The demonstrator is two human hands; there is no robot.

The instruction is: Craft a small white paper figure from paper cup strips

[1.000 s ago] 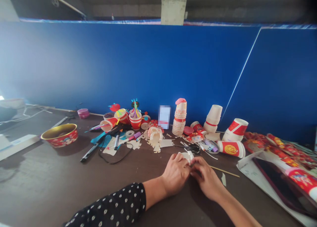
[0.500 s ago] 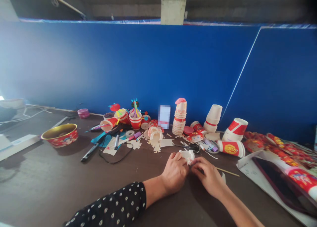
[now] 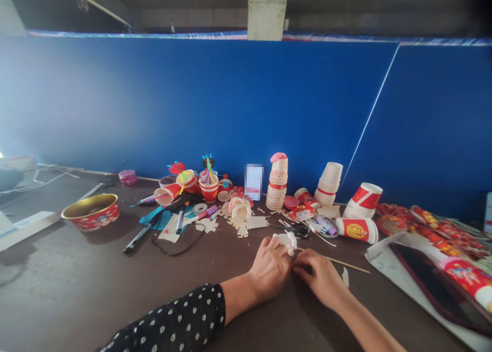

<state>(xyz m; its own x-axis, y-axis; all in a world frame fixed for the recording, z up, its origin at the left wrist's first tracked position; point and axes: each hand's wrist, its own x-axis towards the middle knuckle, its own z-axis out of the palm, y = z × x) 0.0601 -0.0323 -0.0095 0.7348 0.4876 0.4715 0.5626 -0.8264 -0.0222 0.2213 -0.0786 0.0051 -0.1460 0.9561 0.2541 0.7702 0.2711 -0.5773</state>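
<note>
My left hand [image 3: 271, 270] is closed on a white cut paper cup piece [image 3: 287, 241], with curled, cut flaps at its edge. Most of the near side is hidden by the fingers. Just right of it, my right hand [image 3: 319, 275] has its thumb and forefinger pinched together near the tips of the left hand. Whatever sits in that pinch is too small to make out. A thin wooden stick [image 3: 349, 265] lies on the table behind the right fingers, one end close to the cup piece. A white paper scrap [image 3: 345, 277] rests beside the right wrist.
Beyond the hands are a cut paper cup [image 3: 240, 208], a stack of cups [image 3: 277, 188] and a red cup on its side [image 3: 357, 231]. Black scissors [image 3: 300, 231] lie near them. A red bowl [image 3: 92, 213] stands left; a tablet [image 3: 430, 285] lies right.
My right fingers have drawn slightly down and away from the cup piece, so more of its right edge and the stick show. The left hand keeps its hold. The view has shifted slightly.
</note>
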